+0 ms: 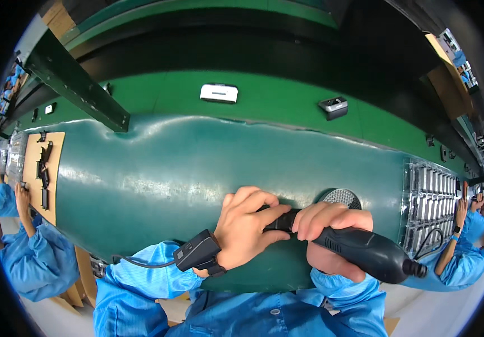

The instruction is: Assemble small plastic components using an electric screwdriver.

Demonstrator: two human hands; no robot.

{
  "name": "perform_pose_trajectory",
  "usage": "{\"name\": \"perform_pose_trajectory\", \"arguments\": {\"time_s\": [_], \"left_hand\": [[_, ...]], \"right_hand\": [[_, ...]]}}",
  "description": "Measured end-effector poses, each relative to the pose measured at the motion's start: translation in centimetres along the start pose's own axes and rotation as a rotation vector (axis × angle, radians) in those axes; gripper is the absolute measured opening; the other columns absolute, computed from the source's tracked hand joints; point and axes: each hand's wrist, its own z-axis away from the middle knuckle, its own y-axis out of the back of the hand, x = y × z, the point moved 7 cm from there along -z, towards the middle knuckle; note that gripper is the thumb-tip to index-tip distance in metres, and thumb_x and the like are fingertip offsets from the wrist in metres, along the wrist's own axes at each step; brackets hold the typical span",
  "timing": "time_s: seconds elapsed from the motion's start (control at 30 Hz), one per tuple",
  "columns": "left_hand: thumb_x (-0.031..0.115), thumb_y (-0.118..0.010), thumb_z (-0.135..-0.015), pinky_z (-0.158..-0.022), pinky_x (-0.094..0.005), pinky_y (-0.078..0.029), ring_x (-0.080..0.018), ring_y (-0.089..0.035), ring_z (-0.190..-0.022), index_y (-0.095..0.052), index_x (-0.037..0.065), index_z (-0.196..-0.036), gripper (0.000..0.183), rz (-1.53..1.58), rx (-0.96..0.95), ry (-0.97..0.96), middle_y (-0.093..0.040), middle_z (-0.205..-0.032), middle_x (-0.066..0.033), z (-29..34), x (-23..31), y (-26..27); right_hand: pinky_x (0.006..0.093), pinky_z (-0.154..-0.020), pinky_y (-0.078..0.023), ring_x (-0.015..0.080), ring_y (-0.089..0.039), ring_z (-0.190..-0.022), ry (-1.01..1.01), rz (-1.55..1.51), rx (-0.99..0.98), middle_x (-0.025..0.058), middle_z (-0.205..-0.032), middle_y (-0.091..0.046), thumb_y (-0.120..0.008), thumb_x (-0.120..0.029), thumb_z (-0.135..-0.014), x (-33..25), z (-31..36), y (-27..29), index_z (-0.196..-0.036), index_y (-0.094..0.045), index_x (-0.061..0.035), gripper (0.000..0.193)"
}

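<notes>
In the middle of the bench, my left hand (248,227) pinches a small black part (280,222), mostly hidden by the fingers. My right hand (332,230) is wrapped round a dark electric screwdriver (368,253), whose body tilts down to the right with a cord at its tail. The front end of the screwdriver points left at the black part; its tip cannot be made out. Just beyond my right hand lies a round dish (341,196) with a pale, grainy-looking surface, partly covered by the hand. A black box-shaped device (197,250) is strapped to my left wrist.
A green conveyor belt (275,98) beyond the bench carries a white device (219,93) and a dark one (333,105). Clear trays (430,202) with pale parts stand right. A tan board (51,168) with black parts lies left. A green post (79,84) rises far left. Co-workers sit on both sides.
</notes>
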Motion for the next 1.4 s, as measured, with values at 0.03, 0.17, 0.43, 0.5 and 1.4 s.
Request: {"name": "perform_pose_trajectory", "arguments": {"time_s": [0.03, 0.17, 0.43, 0.5, 1.4], "left_hand": [[0.026, -0.091, -0.066, -0.097, -0.0426, -0.043, -0.0267, -0.055, -0.113, -0.077, 0.014, -0.115, 0.052, -0.035, -0.010, 0.002, -0.064, -0.113, 0.0001, 0.2, 0.0, 0.0], [0.028, -0.091, -0.068, -0.097, -0.0424, -0.043, -0.0278, -0.055, -0.113, -0.075, 0.014, -0.117, 0.053, -0.074, 0.007, -0.045, -0.064, -0.113, -0.0009, 0.3, 0.3, 0.2], [0.027, -0.091, -0.069, -0.097, -0.0430, -0.043, -0.0287, -0.055, -0.114, -0.075, 0.013, -0.118, 0.053, -0.161, -0.039, -0.054, -0.064, -0.116, -0.0022, -0.4, 0.5, -0.1], [0.027, -0.092, -0.068, -0.098, -0.0431, -0.043, -0.0287, -0.055, -0.114, -0.075, 0.013, -0.117, 0.054, -0.168, -0.060, -0.054, -0.064, -0.117, -0.0025, -0.4, 0.4, -0.3], [-0.017, -0.062, -0.063, -0.088, -0.0414, -0.049, -0.0316, -0.066, -0.098, -0.059, 0.006, -0.098, 0.042, -0.014, 0.069, -0.228, -0.070, -0.106, -0.0070, 0.2, 0.9, 0.0]], "right_hand": [[0.0407, -0.060, -0.054, 0.0259, -0.062, -0.066, -0.040, -0.031, 0.030, 0.0134, -0.083, -0.062, -0.068, -0.073, -0.085, -0.6, -0.1, 0.4, -0.117, -0.048, -0.0051, 0.078], [0.0423, -0.058, -0.053, 0.0266, -0.061, -0.069, 0.084, -0.051, 0.113, 0.0133, -0.085, -0.060, -0.059, -0.079, -0.087, -6.5, -3.5, 5.1, -0.122, -0.051, -0.0067, 0.080], [0.0370, -0.063, -0.046, 0.0173, -0.053, -0.064, 0.115, 0.338, 0.737, 0.0040, -0.077, -0.057, -0.037, -0.083, -0.094, -7.3, -4.0, 20.3, -0.110, -0.060, -0.0146, 0.074], [0.0365, -0.063, -0.046, 0.0173, -0.053, -0.065, 0.102, 0.324, 0.736, 0.0039, -0.077, -0.057, -0.037, -0.082, -0.095, -7.0, -4.0, 20.9, -0.109, -0.061, -0.0143, 0.073], [0.0357, -0.062, -0.044, 0.0181, -0.052, -0.063, -0.046, 0.217, 0.672, 0.0025, -0.075, -0.055, -0.035, -0.082, -0.095, -4.7, -3.4, 20.2, -0.113, -0.061, -0.0175, 0.072]]}}
